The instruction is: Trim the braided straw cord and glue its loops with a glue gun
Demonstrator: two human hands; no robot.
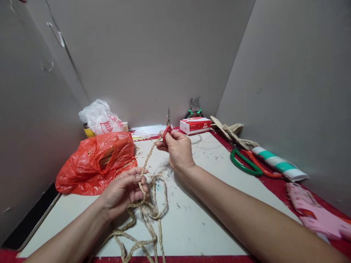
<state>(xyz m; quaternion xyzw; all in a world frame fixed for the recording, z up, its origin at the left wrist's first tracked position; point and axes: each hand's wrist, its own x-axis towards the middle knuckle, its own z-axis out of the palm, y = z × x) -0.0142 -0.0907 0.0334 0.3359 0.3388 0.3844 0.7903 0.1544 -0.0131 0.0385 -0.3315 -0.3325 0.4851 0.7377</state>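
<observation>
1. Gripping red-handled scissors (166, 133), blades pointing up, the right hand (179, 149) is over the desk (192, 230).
2. The left hand (128, 188) curls its fingers around a braided rope (148, 155), which runs up to the right hand.
3. Loose rope loops lie near a red bag (82, 160).

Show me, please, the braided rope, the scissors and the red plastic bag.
Braided rope (148, 211): head view, middle of the tangle.
Scissors (167, 130): head view, red handle.
Red plastic bag (79, 170): head view, front wall.

To your left you have a red bag (87, 170) and, behind it, a white bag (100, 115); ahead, a box (195, 126) before pruners (195, 113); to your right, a striped roll (280, 163) and pink tool (315, 213).
</observation>
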